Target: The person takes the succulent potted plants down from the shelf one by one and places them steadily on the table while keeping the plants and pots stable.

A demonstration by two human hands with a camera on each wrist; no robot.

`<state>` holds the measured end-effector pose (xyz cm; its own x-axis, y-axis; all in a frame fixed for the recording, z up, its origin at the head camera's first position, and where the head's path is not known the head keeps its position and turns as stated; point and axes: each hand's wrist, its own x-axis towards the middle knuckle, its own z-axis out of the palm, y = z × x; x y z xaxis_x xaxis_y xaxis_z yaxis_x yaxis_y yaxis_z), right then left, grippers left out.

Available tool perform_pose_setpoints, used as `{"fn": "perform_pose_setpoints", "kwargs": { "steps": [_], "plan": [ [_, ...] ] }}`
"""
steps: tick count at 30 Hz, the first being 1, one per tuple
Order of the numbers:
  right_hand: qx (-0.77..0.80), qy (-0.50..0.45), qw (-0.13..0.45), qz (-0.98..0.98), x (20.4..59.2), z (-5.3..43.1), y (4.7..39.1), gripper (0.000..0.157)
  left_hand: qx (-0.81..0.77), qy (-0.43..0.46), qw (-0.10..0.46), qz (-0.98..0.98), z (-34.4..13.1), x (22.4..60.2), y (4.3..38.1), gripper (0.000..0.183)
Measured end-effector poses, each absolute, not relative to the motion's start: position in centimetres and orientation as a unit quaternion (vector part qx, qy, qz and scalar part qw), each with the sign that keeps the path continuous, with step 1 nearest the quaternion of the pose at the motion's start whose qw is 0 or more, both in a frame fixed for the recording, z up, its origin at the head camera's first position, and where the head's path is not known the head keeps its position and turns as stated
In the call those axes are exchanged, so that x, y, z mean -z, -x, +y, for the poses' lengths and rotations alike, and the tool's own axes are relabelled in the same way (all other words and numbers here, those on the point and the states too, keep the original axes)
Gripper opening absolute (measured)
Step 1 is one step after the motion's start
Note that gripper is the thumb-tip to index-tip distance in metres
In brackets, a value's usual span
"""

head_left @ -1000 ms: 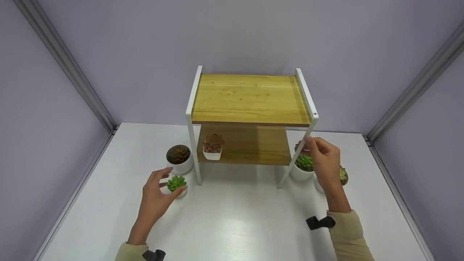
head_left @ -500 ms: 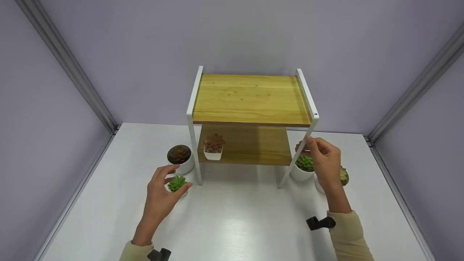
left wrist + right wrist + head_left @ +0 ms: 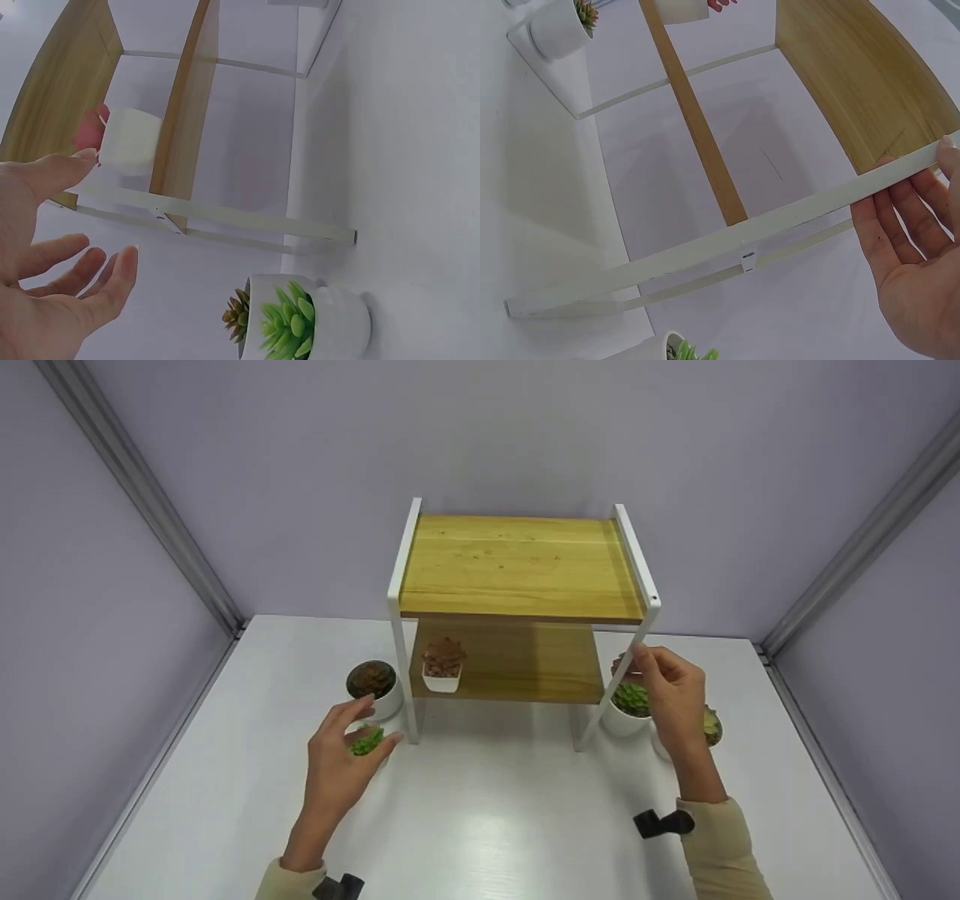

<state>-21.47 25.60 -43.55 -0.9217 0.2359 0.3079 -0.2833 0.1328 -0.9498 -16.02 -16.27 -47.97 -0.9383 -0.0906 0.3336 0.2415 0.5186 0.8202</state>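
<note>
My left hand (image 3: pixel 337 761) hovers by a small bright green succulent (image 3: pixel 367 740), fingers and thumb spread around it in the head view. The left wrist view shows that hand apart from the succulent's white pot (image 3: pixel 341 326), holding nothing. With the fingertips of my right hand (image 3: pixel 675 690) I grip the right front post (image 3: pixel 795 208) of a two-tier shelf. The shelf has a white frame and a wooden top board (image 3: pixel 517 566). A reddish succulent (image 3: pixel 442 664) in a square white pot stands at the left end of its lower board (image 3: pixel 532 664).
A dark brown succulent (image 3: pixel 373 681) in a round white pot stands left of the shelf. Right of it are a green potted succulent (image 3: pixel 631 699), a yellowish one (image 3: pixel 711 726) and a reddish one, partly hidden by my right hand. Walls rise behind the white table (image 3: pixel 480 825).
My left hand has moved slightly right and away from me, and now hides more of the small green succulent's pot. The right hand keeps its grip on the post.
</note>
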Motion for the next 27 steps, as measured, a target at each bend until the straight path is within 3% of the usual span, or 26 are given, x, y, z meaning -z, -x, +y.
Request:
{"fn": "perform_pose_setpoints", "kwargs": {
  "steps": [6, 27],
  "plan": [
    [-0.661, -0.022, 0.202, -0.723, 43.7, 25.7, 21.5, 0.036, 0.512, 0.061, 0.219, -0.828, -15.3, 47.6, 15.6, 0.068],
    [-0.670, -0.019, 0.196, -0.716, 43.7, 25.6, 21.5, 0.038, 0.509, 0.030, 0.280, -0.813, -11.4, 46.3, 16.1, 0.067]
  ]
}}
